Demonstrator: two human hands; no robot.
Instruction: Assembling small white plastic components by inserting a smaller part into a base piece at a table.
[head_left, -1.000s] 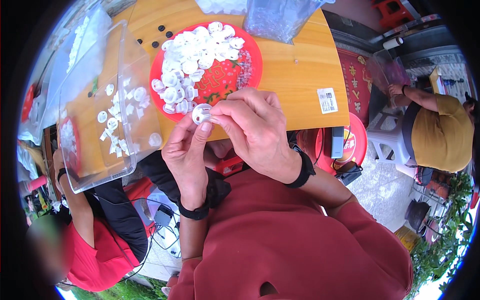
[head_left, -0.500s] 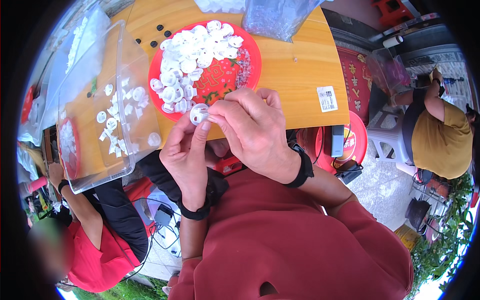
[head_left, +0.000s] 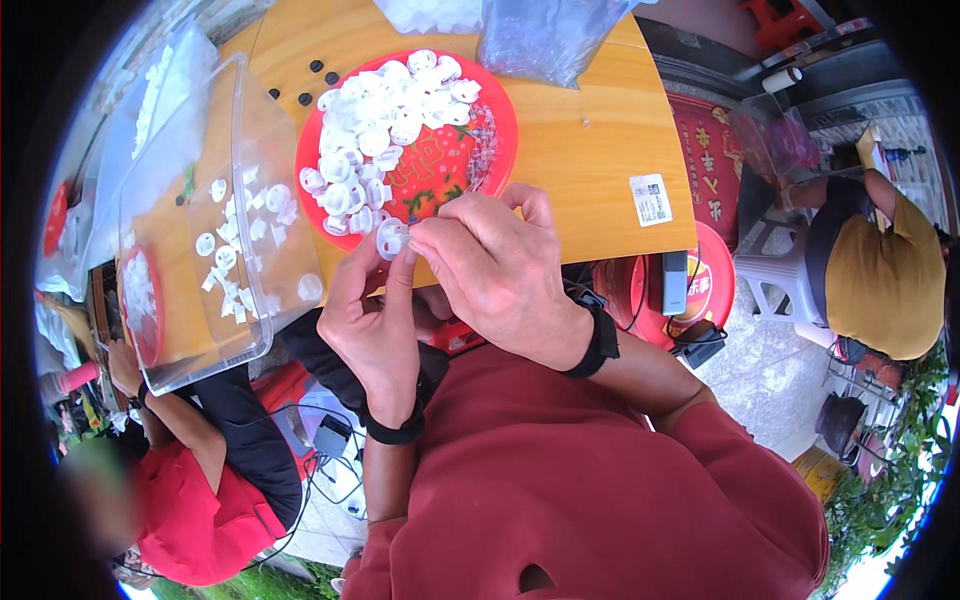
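My left hand (head_left: 368, 335) pinches a small white round plastic part (head_left: 391, 239) between thumb and fingers, just off the near edge of a red round tray (head_left: 508, 160). Against that part press the closed fingertips of my right hand (head_left: 505, 280); whatever they grip is hidden. Many similar white plastic parts (head_left: 375, 110) are heaped on the tray's left and far side. Small clear plastic pieces (head_left: 481, 150) lie along its right side.
A clear plastic bin (head_left: 262, 335) with scattered white parts stands left. Several black round pieces (head_left: 316, 66) lie beyond it. At the table's far edge is a clear bag (head_left: 540, 45); a white label (head_left: 651, 200) lies right. One person (head_left: 205, 520) sits left, another (head_left: 880, 270) right.
The white part has tilted slightly in my left fingers, and both hands have shifted a little. At left, the other person's arm has moved. The view has shifted slightly.
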